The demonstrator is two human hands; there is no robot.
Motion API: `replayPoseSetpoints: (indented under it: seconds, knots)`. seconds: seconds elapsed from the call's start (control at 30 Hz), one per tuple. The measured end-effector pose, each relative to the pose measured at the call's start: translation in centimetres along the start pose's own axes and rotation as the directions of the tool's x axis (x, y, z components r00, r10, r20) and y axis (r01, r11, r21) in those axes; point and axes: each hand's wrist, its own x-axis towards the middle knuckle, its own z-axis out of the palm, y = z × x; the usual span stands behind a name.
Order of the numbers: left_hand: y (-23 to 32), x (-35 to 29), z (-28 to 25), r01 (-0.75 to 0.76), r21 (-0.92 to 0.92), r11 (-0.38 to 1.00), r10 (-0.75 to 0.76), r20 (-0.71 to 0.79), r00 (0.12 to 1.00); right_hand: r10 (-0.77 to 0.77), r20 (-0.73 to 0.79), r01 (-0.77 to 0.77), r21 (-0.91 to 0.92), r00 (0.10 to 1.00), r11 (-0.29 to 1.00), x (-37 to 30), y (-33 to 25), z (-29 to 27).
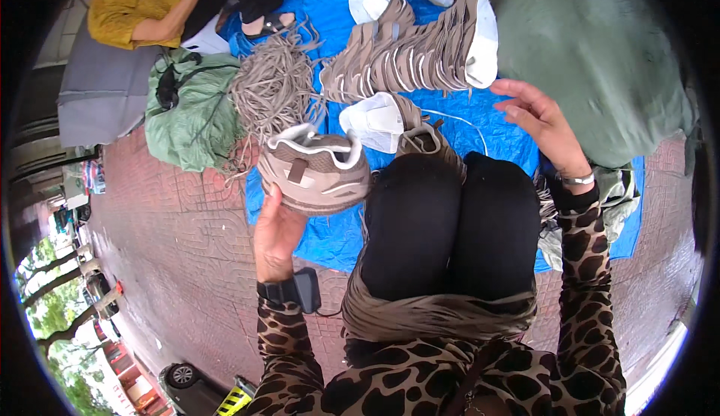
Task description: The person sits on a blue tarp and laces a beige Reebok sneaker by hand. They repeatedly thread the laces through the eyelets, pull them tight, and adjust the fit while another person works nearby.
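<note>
A beige and brown shoe upper (319, 180) with a white-lined collar is gripped in my left hand (279, 230), raised to the left of my knees. My right hand (538, 120) hangs with its fingers apart and nothing in them, just right of a long nested row of shoe uppers (409, 60); the row's near end shows a white lining. Between that row and my knees, another shoe upper (373, 122) lies with its white inside showing. A bundle of brownish laces (442, 317) is spread across my lap.
A tangled heap of laces (274, 78) sits beyond the held upper on a blue tarp (330, 243). Green sacks stand at the left (199, 120) and the right (592, 63). At the upper left sits a person in a yellow top (139, 11). Red paving (180, 228) surrounds the tarp.
</note>
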Motion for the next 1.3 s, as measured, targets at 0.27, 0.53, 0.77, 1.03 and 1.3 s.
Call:
replayPoseSetpoints:
  seconds: [0.27,0.53,0.77,1.03,1.3]
  knots:
    - [1.7,-1.7,7.7,-0.043,-0.242,0.969,0.07,0.105,0.992,-0.398,0.357,0.512,-0.326,0.845,0.795,-3.0,-8.4,9.2]
    - [2.4,-2.2,19.0,-0.18,0.024,0.983,0.162,0.333,0.929,-0.825,-0.06,0.501,-0.77,0.561,0.396,-1.3,-11.0,12.5]
    - [5.4,-2.3,20.7,-0.657,0.426,0.622,0.183,0.737,0.651,-0.809,-0.317,0.454,-0.7,0.495,0.552,0.4,-11.9,7.3]
    - [6.8,0.8,16.6,-0.56,0.661,0.499,0.205,0.538,0.818,-0.692,-0.334,0.387,-0.637,0.64,0.666,0.2,-8.0,4.1]
    - [3.6,0.3,17.8,-0.642,0.758,0.118,0.202,0.614,0.763,-0.772,-0.319,0.354,-0.749,0.55,0.561,-4.0,-10.5,-1.6]
